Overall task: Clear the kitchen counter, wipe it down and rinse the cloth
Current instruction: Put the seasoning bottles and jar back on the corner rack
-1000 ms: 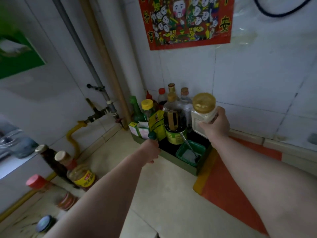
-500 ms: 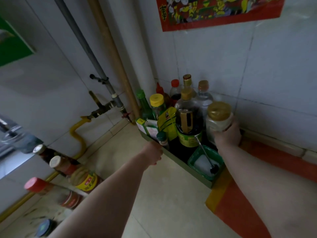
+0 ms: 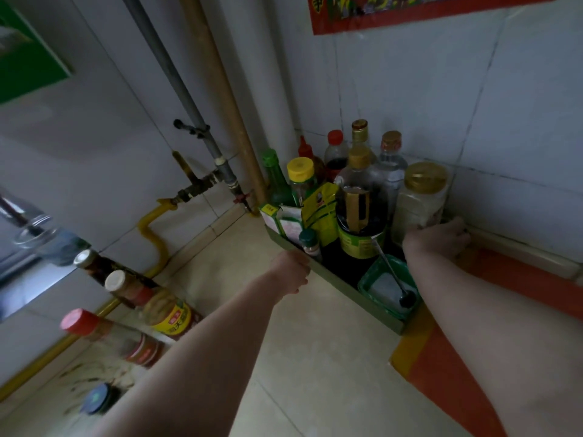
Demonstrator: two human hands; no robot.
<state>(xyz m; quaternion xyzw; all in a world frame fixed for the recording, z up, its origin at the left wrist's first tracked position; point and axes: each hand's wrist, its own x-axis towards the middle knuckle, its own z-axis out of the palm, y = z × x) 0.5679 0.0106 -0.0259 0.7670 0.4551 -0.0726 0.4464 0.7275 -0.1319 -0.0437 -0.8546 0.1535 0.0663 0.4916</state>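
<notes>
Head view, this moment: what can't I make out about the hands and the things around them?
All from the head view:
- Right hand: its fingers pass behind the jar, so a grip cannot be confirmed.
- Left hand: at the tray rim, seen from the back; the hand hides its own fingers.
- Poster: cut off by the top edge.
- Bottles at the left: blurred, labels unreadable.

A home kitchen corner.
White tiled walls (image 3: pixel 473 105) met a pale tiled table (image 3: pixel 315 357), where a green tray (image 3: pixel 378 312) was crammed with sauce bottles (image 3: pixel 359 209) and seasoning packets (image 3: pixel 318 209); a grey pipe (image 3: pixel 176 83), a yellow hose (image 3: pixel 151 228) and more condiment jars (image 3: pixel 167 313) stood nearby.
</notes>
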